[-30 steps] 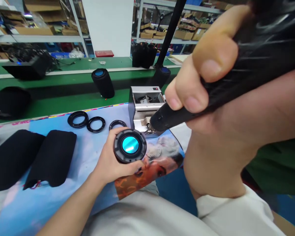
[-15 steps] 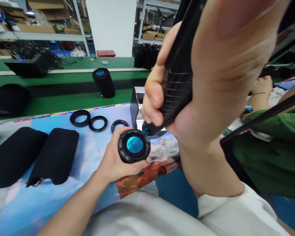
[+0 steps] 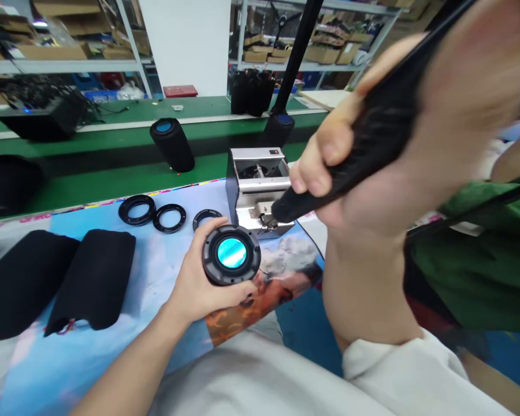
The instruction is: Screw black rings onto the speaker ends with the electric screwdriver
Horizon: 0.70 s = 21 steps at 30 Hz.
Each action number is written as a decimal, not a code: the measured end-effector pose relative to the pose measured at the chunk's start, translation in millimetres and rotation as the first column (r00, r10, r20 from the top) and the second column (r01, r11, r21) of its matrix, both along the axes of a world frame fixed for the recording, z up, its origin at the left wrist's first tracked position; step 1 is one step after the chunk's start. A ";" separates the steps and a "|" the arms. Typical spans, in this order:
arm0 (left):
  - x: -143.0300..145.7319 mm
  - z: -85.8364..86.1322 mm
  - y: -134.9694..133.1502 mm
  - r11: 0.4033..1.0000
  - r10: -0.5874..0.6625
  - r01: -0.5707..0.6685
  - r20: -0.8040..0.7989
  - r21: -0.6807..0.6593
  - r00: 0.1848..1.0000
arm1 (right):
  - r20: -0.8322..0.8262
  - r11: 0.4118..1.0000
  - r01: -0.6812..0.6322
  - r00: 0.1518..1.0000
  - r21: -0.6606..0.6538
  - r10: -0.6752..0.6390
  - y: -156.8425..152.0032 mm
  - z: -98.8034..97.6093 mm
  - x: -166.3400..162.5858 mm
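Note:
My left hand (image 3: 199, 283) is wrapped round a cylindrical speaker (image 3: 231, 253), whose blue round centre and black ring face up toward me. My right hand (image 3: 364, 156) grips a black electric screwdriver (image 3: 372, 136), slanting down to the left. The screwdriver's tip is at the front of a silver screw feeder (image 3: 260, 190) behind the speaker; whether it touches a screw I cannot make out. Beside my left fingers lies a black ring (image 3: 205, 216), partly covered by the hand. Two more black rings, one (image 3: 137, 210) and another (image 3: 169, 218), lie farther left.
Two black fabric sleeves, one (image 3: 97, 277) and another (image 3: 26, 283), lie on the printed blue table cover (image 3: 156, 300). An upright black speaker (image 3: 172, 144) stands on the green bench (image 3: 216, 136). A black post (image 3: 299, 58) rises behind the feeder. A person in green (image 3: 498, 260) is at right.
My right hand has moved the screwdriver up and to the right, away from the speaker's rim, with its tip now at the screw feeder. My left hand keeps hold of the speaker.

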State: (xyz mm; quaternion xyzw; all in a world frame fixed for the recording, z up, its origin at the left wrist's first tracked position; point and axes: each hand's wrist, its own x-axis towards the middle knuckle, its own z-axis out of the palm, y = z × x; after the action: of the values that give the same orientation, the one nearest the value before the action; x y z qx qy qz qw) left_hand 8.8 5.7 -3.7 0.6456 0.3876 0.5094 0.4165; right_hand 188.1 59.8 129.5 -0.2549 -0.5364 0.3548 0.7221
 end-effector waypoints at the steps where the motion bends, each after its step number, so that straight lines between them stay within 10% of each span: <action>1: -0.8 -1.3 0.4 1.000 -0.002 0.002 -0.014 0.004 1.000 | -0.049 0.998 0.029 0.998 0.053 -0.027 5.1 -10.5 1.7; 6: -3.5 -9.4 1.1 0.998 0.022 -0.020 -0.036 0.060 0.999 | -0.064 0.993 0.116 0.991 -0.019 -0.117 33.8 -59.8 7.6; 11: -3.7 -15.1 1.0 0.989 0.048 -0.044 -0.028 0.144 0.998 | 0.000 0.996 0.054 0.999 -0.073 -0.055 31.7 -67.0 9.9; 21: -2.0 -14.0 5.4 0.997 0.042 -0.041 -0.019 0.066 0.999 | -0.069 0.990 -0.141 0.988 0.007 0.141 -20.6 18.3 7.1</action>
State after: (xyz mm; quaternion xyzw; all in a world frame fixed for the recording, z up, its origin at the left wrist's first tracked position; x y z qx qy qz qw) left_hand 6.8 11.1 -17.7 0.6560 0.3881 0.5237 0.3804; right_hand 195.3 39.2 147.9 -0.2031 -0.5279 0.4131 0.7137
